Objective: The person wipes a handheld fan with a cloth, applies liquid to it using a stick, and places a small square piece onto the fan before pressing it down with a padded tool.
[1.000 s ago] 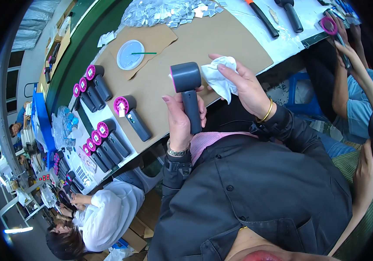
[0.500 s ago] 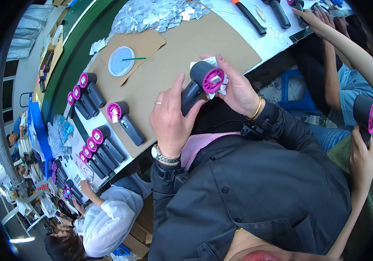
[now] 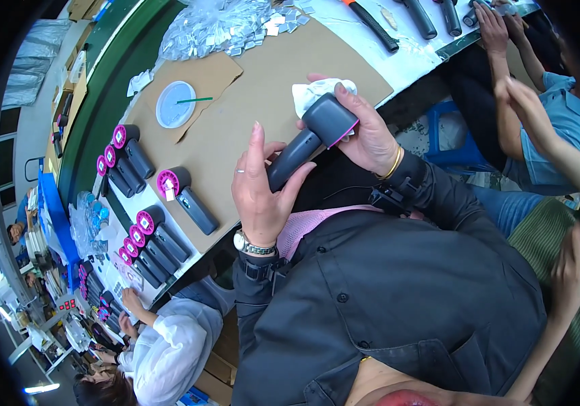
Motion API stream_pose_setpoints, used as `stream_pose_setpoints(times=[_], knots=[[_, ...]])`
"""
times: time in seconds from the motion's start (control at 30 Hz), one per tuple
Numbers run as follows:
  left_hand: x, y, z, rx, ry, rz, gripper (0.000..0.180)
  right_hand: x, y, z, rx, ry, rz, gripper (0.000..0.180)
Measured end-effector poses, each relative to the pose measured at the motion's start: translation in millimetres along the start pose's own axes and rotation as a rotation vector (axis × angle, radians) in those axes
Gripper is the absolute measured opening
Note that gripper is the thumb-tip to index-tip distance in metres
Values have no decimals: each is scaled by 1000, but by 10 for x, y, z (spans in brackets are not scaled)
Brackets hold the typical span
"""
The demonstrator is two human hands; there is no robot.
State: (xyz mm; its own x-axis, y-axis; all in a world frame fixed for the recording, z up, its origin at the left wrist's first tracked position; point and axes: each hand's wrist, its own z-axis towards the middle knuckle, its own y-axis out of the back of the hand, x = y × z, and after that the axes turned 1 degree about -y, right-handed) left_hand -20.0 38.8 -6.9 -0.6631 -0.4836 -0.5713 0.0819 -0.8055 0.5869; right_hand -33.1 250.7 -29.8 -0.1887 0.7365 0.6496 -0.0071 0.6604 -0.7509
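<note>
A dark grey hair dryer (image 3: 330, 120) with a pink rim is held between my two hands above the table. The handle (image 3: 295, 160) slants down to the left and rests in the grip of my left hand (image 3: 260, 193), thumb along its near side, index finger raised. My right hand (image 3: 374, 139) grips the dryer's round head, with a crumpled white cloth (image 3: 309, 96) between the fingers and the far side of the head. The pink face is turned mostly away and shows as a thin edge. Left of my hands, another grey dryer (image 3: 196, 208) lies on the brown cardboard (image 3: 263, 88).
Two groups of pink-faced dryers (image 3: 142, 230) lie at the left. A white round lid (image 3: 175, 105) with a green stick sits on the cardboard, below a heap of small grey-white pieces (image 3: 235, 30). An orange-and-black tool (image 3: 374, 28) lies far right. Co-workers (image 3: 168, 338) sit on both sides.
The dryer has been turned, so its pink face now points down and away and its smooth grey side shows. The co-worker's hand at the right has moved, and the dryer it held upright no longer shows clearly.
</note>
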Motion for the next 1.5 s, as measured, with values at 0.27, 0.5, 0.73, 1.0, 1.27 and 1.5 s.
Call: stream_pose_setpoints(times=[0.27,0.5,0.73,1.0,1.27,1.5], knots=[[-33,86,-12,38,124,-185,71,19,20,19,-36,-57,62,63],[-27,88,39,211,445,-376,50,99,24,15,-32,-72,14,55],[-169,46,-23,213,817,-616,47,-72,-100,192,-121,-36,-128,37],[-79,-67,-48,31,971,-945,46,184,-220,148,-106,987,-1197,50],[16,-117,65,-8,769,-1320,79,-101,-261,224,259,1161,-1428,52],[-37,-222,74,-207,847,-1215,97,-376,-269,-6,424,973,-1277,49]])
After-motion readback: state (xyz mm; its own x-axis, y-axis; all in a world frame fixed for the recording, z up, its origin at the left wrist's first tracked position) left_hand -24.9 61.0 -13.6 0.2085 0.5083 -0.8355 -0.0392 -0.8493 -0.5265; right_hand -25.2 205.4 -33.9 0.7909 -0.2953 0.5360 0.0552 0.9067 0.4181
